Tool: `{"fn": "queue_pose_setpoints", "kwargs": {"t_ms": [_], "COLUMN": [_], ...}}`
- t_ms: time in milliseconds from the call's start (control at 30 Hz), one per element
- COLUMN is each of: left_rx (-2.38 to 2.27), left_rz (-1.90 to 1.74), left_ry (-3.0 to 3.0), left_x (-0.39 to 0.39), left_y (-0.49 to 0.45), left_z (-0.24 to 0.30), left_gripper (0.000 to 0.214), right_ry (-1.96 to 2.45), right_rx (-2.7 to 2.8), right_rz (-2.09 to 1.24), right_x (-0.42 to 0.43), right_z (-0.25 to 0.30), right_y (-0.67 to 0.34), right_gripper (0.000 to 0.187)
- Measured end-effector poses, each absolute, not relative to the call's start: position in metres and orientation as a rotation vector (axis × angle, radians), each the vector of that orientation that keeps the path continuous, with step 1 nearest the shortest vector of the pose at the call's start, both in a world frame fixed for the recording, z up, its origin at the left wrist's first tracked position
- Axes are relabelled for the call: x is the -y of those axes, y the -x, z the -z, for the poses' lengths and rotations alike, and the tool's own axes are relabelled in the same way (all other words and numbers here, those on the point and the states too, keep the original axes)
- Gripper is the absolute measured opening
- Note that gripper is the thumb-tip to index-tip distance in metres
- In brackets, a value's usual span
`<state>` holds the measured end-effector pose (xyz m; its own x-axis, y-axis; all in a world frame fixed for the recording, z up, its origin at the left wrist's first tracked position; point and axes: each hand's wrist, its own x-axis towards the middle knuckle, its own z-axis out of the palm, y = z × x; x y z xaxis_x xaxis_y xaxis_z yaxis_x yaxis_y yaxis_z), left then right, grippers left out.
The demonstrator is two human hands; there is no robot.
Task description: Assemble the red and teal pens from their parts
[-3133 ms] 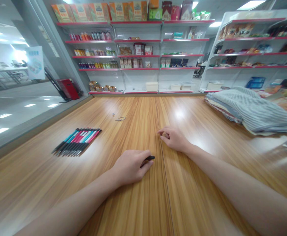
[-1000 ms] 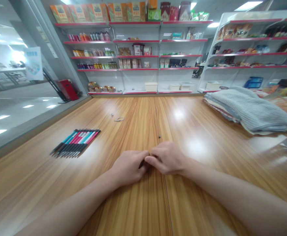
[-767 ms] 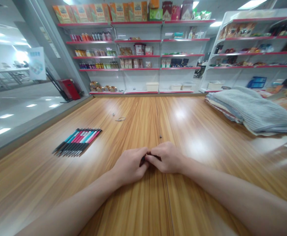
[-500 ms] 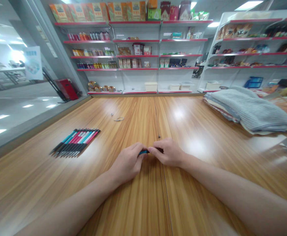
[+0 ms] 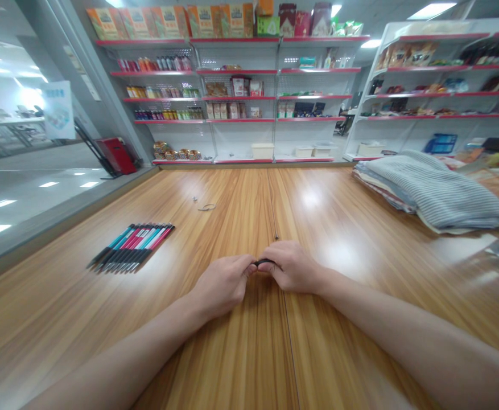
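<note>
My left hand (image 5: 221,283) and my right hand (image 5: 294,266) meet at the middle of the wooden table (image 5: 232,353), both pinched on one pen (image 5: 264,262). Only a short dark stretch of that pen shows between the fingertips; the rest is hidden inside the hands. A row of several pens (image 5: 132,246) with teal, pink and black barrels lies side by side on the table to the left, well apart from both hands.
A small metal ring (image 5: 209,207) and a tiny metal piece (image 5: 194,199) lie further back on the table. Folded striped cloths (image 5: 432,191) are stacked at the right. Store shelves (image 5: 240,97) with packaged goods line the back wall. A seam (image 5: 289,353) runs down the tabletop.
The right hand came from further up the table to meet the left hand, which held the pen alone. Over the last second both hands have worked the pen between them and shifted slightly.
</note>
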<state>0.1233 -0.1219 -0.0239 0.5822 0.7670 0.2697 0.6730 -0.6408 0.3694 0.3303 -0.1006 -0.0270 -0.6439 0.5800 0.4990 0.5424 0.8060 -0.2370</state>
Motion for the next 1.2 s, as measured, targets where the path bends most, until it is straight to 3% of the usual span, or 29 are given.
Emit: {"fn": "queue_pose_setpoints", "kwargs": {"t_ms": [100, 267, 467, 833, 1200], "left_rx": [-1.185, -1.19, -1.175, -1.174, -1.197], "left_rz": [-0.615, -0.583, -0.655, -0.651, -0.631], "left_ry": [-2.594, -2.646, -2.607, -2.579, -2.619], "left_x": [0.1213, 0.1224, 0.1217, 0.1199, 0.1207], "left_y": [-0.1228, -0.1231, -0.1232, -0.1223, -0.1225], "left_z": [0.0256, 0.0258, 0.0238, 0.025, 0.0254], "left_gripper": [0.017, 0.016, 0.016, 0.014, 0.011], "right_ry": [0.783, 0.763, 0.641, 0.665, 0.707], "right_rx": [2.416, 2.382, 2.281, 2.27, 2.285], "right_rz": [-0.062, -0.04, -0.161, -0.276, -0.29], "right_x": [0.0999, 0.0987, 0.1026, 0.1043, 0.105], "right_z": [0.0267, 0.0264, 0.0205, 0.0212, 0.0215], "right_y": [-0.3317, -0.3324, -0.3308, -0.3292, -0.3292], "right_gripper": [0.02, 0.032, 0.012, 0.031, 0.032]}}
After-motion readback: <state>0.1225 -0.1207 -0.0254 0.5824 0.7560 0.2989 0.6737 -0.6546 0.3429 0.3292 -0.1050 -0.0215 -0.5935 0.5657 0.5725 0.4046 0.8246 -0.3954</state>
